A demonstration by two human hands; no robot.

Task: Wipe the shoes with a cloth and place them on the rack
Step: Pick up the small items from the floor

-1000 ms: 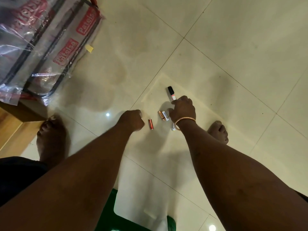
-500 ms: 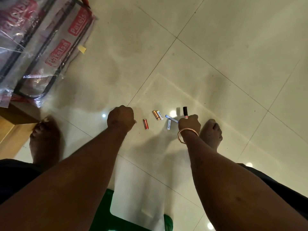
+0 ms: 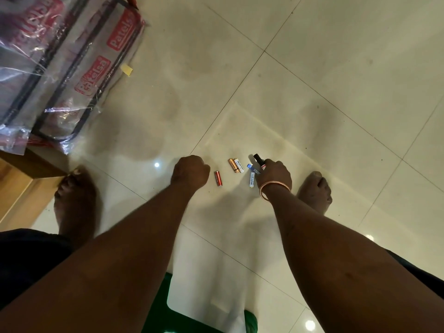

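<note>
No shoe, cloth or open rack shows in the head view. My left hand [image 3: 191, 170] hangs just above the tiled floor, curled into a fist, and nothing shows in it. Right of it lie a red battery [image 3: 218, 178], a gold battery [image 3: 232, 165] and a white battery [image 3: 239, 165] side by side. A second white battery [image 3: 251, 180] and a small blue piece [image 3: 250, 167] lie by my right hand [image 3: 276, 174]. That hand, with a bangle on the wrist, grips a black-capped marker [image 3: 258, 159].
A dark metal frame wrapped in clear plastic with red labels [image 3: 60, 68] lies at the top left, a yellow note [image 3: 126, 69] beside it. Wooden furniture [image 3: 21, 188] stands at the left. My bare feet [image 3: 75, 198] [image 3: 314, 191] flank the batteries. A green object [image 3: 204, 318] sits below.
My right hand has drawn back toward my right foot with the marker, uncovering the second white battery and the blue piece. My left fist has shifted slightly left of the red battery.
</note>
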